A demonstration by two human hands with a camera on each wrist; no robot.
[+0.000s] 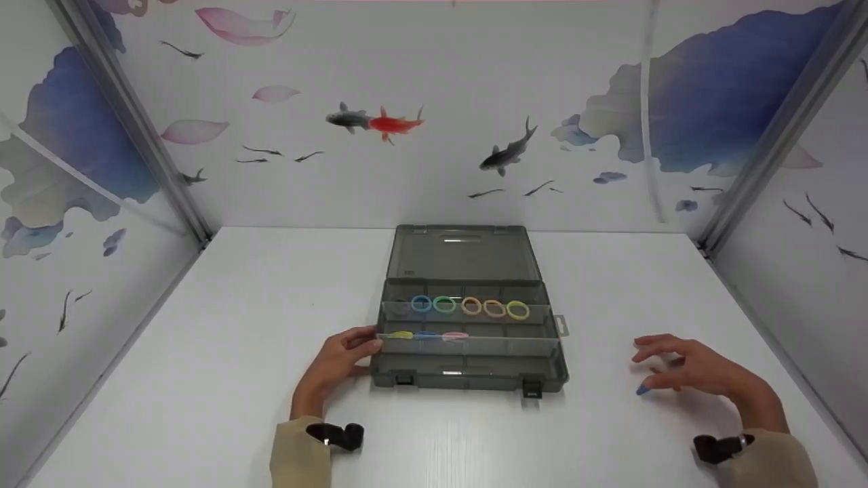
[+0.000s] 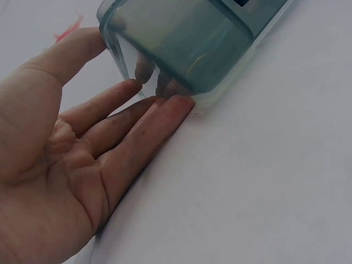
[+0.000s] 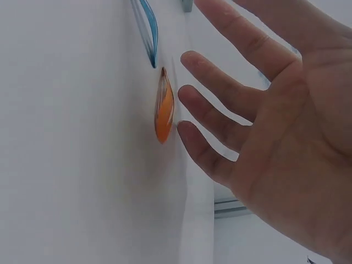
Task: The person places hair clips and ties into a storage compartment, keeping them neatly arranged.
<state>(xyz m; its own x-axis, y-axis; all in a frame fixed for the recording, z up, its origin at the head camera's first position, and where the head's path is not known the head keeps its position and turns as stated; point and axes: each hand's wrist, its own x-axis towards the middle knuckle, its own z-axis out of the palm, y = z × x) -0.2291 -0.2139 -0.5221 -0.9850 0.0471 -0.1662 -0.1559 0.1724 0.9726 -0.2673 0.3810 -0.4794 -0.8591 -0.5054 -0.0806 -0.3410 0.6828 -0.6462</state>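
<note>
A dark translucent compartment box stands on the table with its lid laid back. Several coloured rings, among them a yellow ring and a green ring, sit in its back row. A pink ring is among those in the middle row. My left hand touches the box's left side, thumb and outstretched fingers against the wall. To the right, my right hand hovers with spread fingers and holds nothing. Beneath it are a blue loop and an orange loop, partly hidden in the head view.
White table surface extends around the box, up to printed panels at the back and sides. Two latches hang at the box's front edge, and a hanging tab juts from its right side.
</note>
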